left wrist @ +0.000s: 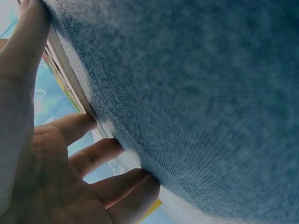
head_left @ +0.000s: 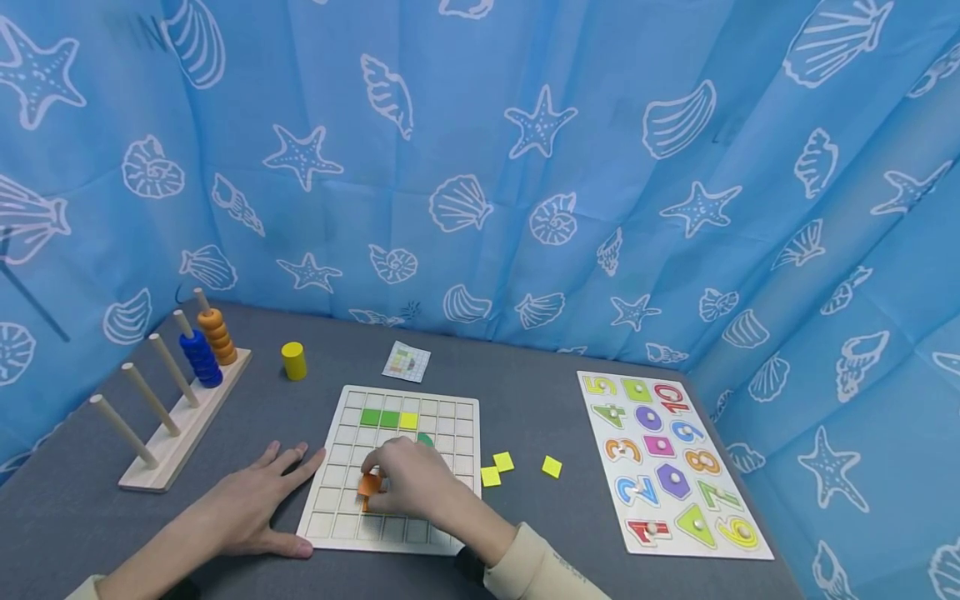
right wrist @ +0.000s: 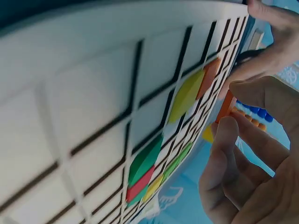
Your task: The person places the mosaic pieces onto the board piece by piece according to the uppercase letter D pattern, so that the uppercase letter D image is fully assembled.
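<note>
In our right hand (head_left: pixel 416 479), the grip pinches an orange piece (head_left: pixel 369 485) between thumb and fingers, over the grid board (head_left: pixel 322 525) toward its near-left corner. Our left hand (head_left: pixel 243 504), grasping nothing, rests with fingers spread at the board's left edge. We have a peg rack (head_left: pixel 180 429) by the desk's (head_left: pixel 540 400) left edge and a number puzzle (head_left: pixel 671 529) by its right.

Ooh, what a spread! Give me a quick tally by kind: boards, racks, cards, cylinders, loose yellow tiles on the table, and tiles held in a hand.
Boards: 2 (grid board, number board)
Rack: 1
Card: 1
Cylinder: 1
Loose yellow tiles: 3
Orange tile in the right hand: 1
Total: 9
</note>
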### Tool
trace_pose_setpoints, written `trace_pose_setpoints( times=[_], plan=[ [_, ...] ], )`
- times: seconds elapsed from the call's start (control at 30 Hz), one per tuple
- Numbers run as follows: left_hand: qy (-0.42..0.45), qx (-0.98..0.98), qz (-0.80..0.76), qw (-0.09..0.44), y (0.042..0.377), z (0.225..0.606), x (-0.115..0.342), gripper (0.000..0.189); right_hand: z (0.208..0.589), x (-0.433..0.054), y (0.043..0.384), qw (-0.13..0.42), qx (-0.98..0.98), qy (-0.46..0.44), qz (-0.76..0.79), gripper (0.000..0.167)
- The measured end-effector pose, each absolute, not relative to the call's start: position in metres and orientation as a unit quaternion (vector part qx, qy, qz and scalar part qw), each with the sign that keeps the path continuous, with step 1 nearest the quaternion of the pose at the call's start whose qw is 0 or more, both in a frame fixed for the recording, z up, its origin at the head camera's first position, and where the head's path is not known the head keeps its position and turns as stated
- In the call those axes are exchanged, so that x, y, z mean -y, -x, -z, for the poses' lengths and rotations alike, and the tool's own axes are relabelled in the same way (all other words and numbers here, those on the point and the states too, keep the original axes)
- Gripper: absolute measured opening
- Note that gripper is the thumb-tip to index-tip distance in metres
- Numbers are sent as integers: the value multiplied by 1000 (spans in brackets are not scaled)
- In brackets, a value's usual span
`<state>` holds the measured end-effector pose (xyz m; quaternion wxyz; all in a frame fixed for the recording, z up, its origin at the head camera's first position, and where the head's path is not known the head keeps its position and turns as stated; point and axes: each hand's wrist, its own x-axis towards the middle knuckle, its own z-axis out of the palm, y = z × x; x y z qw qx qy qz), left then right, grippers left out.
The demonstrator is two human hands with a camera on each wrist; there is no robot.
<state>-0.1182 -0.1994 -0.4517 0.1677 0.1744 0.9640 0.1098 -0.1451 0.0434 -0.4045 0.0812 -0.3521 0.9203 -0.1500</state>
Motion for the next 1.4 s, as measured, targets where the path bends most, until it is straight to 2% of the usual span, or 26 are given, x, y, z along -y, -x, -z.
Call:
trace_pose_setpoints(
  times=[0.4,1.4],
  plan=[
    [-174,-964,-109,169,119,452,199,123,419,-19,141,114,-916,358,142,26],
    [-171,-964,-108,171,118,450,198,123,417,-22,135,111,-913,372,124,21]
  ],
)
